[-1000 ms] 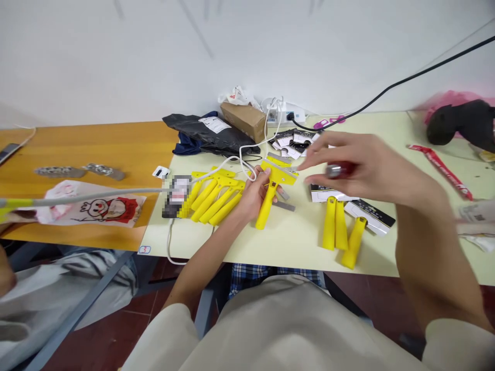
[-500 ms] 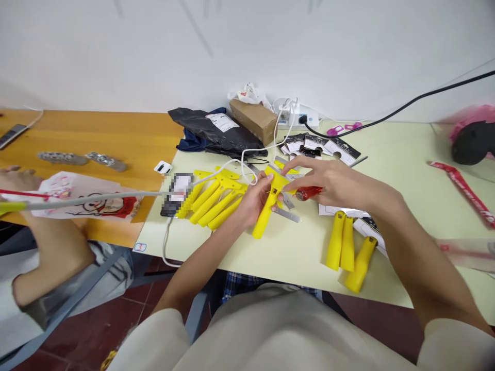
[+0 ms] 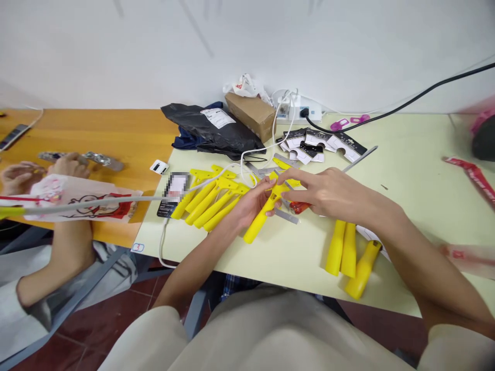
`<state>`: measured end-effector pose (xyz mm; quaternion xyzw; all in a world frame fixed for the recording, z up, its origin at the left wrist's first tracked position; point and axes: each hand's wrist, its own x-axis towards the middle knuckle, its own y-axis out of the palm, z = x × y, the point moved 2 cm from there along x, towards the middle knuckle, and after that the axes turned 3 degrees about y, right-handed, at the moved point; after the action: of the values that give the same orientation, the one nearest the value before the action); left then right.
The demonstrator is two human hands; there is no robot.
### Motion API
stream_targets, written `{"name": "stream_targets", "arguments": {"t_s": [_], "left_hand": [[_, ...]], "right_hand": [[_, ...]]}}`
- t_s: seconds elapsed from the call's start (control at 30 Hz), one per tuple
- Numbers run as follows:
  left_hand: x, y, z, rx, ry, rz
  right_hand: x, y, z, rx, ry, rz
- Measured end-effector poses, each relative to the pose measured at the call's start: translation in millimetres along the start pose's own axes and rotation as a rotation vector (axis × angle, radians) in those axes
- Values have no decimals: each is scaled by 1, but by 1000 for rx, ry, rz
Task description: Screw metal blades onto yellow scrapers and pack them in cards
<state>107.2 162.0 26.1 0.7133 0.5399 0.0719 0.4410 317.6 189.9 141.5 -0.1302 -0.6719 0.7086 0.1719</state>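
My left hand (image 3: 251,203) is closed around a yellow scraper handle (image 3: 258,222), its wide head up and its grip slanting toward me. My right hand (image 3: 332,191) has thumb and index finger at the head of that handle; whatever small part they may pinch is hidden. Tucked under its other fingers is a screwdriver with a red handle (image 3: 299,207), its metal shaft (image 3: 360,158) sticking out past the back of the hand. Left of my hands lie several yellow scrapers (image 3: 211,203) in a row. Flat metal blades (image 3: 288,216) lie behind and beneath the held handle.
Three yellow grip sleeves (image 3: 361,270) lie near the front right. Packaging cards (image 3: 346,147), a black parcel (image 3: 216,129), a cardboard box (image 3: 251,116) and a power strip (image 3: 297,111) stand behind. A white cable (image 3: 232,167) crosses the scrapers. At left, a co-worker's hands (image 3: 67,167) hover over the orange table.
The yellow handle in my left hand has tilted and shifted slightly left and toward me. My right hand has lowered slightly, still at its head. A co-worker's hand has reached onto the chain-like pieces.
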Motion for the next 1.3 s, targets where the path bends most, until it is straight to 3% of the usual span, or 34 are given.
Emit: {"name": "stream_targets", "arguments": {"t_s": [0.2,0.5,0.63,0.73,1.07,1.3], "left_hand": [[-2,0,-1,20,59,-41],[-2,0,1,109,226,-47],[-2,5,3,126,272,-76],[-2,6,4,98,277,-111],[-1,2,11,90,237,-96],[-4,3,8,106,257,-71]], "right_hand": [[-2,0,2,3,23,-27],[-2,10,-25,358,168,-115],[6,19,-30,596,420,-218],[11,25,-29,703,546,-190],[11,27,-32,727,578,-97],[10,26,-33,698,502,-108]]}}
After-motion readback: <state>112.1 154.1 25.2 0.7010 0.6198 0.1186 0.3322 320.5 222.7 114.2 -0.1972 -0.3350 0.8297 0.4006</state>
